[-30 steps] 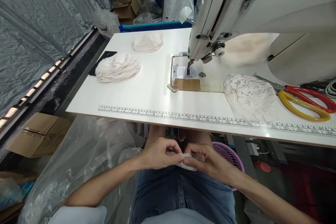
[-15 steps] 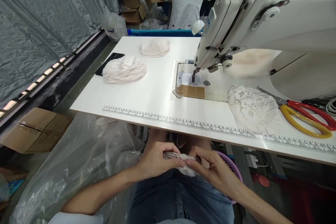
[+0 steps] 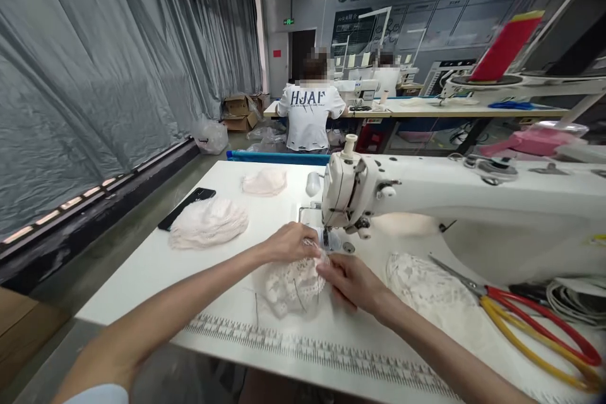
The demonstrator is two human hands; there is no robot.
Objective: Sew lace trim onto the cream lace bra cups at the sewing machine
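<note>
The left hand (image 3: 296,243) has its fingertips closed on the upper edge of a white, openwork lace piece (image 3: 288,290), and the right hand (image 3: 353,281) pinches its right edge between thumb and fingers. The lace spreads below and left of the grip, blurred, with dark loose threads across it; whether it touches the glossy white tabletop (image 3: 142,281) cannot be told. Just beyond the grip stands the needle end of a white metal sewing machine (image 3: 345,192). Right of the grip lie flat white lace pieces (image 3: 419,284) and large scissors with red and yellow handles (image 3: 490,293). Left of it, a pale layered fabric stack (image 3: 208,224) sits beside a black rectangular phone (image 3: 187,207)
</note>
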